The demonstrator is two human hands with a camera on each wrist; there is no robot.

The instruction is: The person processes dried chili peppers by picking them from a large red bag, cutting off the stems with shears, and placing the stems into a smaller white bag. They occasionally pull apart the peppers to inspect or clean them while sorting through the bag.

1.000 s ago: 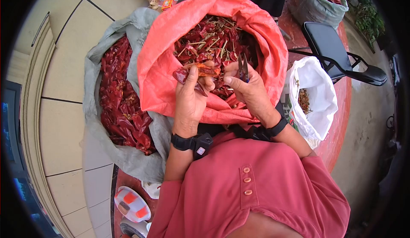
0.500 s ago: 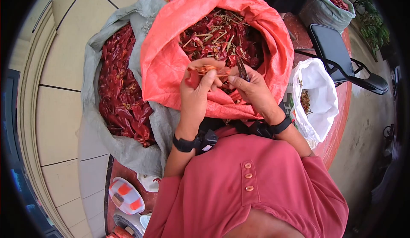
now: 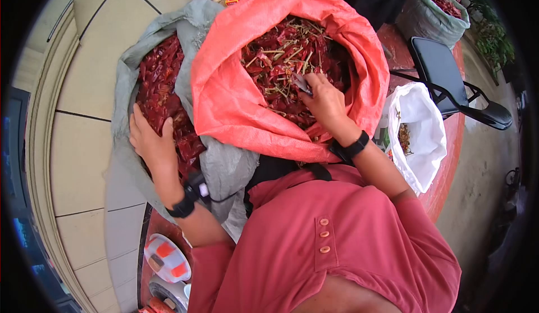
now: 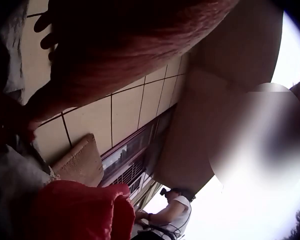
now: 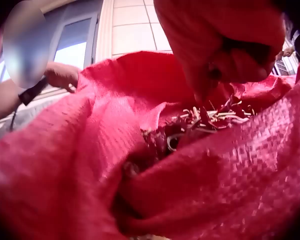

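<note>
"Curled fingers of the right hand (image 3: 327, 104) grip a small metal tool (image 3: 304, 84), perhaps snips; its shape is hard to read. It sits near the middle of the mouth of the red sack (image 3: 224, 105), over the dried red peppers (image 3: 268, 88) and pale stems (image 3: 306, 62)."

"And the left hand (image 3: 152, 144)?"

"Open, thumb well apart from the fingers, over the peppers in the gray sack (image 3: 124, 77), at nine o'clock from the red one. No grip on anything that I can see."

"What about the white bag (image 3: 429, 161)?"

"Four o'clock from the red sack, with some small dry bits inside."

"So where could it go wrong?"

"At the tool, mostly. If the grip loosens, it could slip down among the peppers and be hard to spot between those stems."

"Anything on the left side?"

"Dry skins should be brittle, so a hard squeeze there could crack them. And the right forearm crosses the red sack's slack rim at five o'clock; leaning on it could fold the cloth inward, over the peppers."
</note>
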